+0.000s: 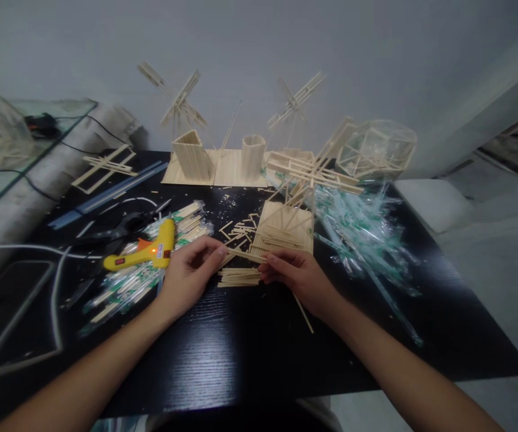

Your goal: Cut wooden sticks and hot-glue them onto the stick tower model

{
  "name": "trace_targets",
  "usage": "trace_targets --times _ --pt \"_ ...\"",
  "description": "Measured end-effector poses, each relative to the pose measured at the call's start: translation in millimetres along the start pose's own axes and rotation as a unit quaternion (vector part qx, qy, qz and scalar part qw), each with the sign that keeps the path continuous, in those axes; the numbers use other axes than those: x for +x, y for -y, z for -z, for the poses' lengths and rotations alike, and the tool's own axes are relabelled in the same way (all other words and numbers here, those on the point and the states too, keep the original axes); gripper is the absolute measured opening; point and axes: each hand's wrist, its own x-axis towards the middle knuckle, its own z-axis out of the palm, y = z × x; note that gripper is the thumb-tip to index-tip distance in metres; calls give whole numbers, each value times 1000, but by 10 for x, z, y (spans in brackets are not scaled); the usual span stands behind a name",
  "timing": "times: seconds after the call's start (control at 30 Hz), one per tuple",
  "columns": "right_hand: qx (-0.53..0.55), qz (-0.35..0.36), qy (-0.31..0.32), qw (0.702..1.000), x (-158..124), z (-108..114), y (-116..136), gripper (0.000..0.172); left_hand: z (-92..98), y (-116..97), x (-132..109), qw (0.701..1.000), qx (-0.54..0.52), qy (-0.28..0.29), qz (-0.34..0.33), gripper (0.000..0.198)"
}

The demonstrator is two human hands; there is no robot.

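Pinched at both ends, thin wooden sticks (246,256) span from the left hand (195,267) to the right hand (292,276), above a pile of short sticks (239,276); fingertips cover the ends, so I can't count them. On my feed the right hand also overlaps the near edge of a wooden panel (302,223). Just beside the left hand sits a yellow glue gun (164,243). Both forearms are cut off below. Between them I have black tabletop (204,360) down to its near edge; clear wrappers (362,228) crowd the right side.
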Motion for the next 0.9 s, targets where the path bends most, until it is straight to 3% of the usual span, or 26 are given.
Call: trace_targets --times 0.37,0.6,0.77,0.9 --pt "-160 86 -27 983 -39 -37 40 35 -7 8 -5 999 25 7 -24 26" --pt "-195 124 -44 972 -55 -30 37 33 18 -5 -16 998 32 20 -44 26" --pt "-186 116 -24 975 -35 -26 44 34 84 -10 14 991 67 21 -110 22" --pt "-182 100 -10 978 -34 -23 38 36 102 24 16 975 107 52 -189 23"
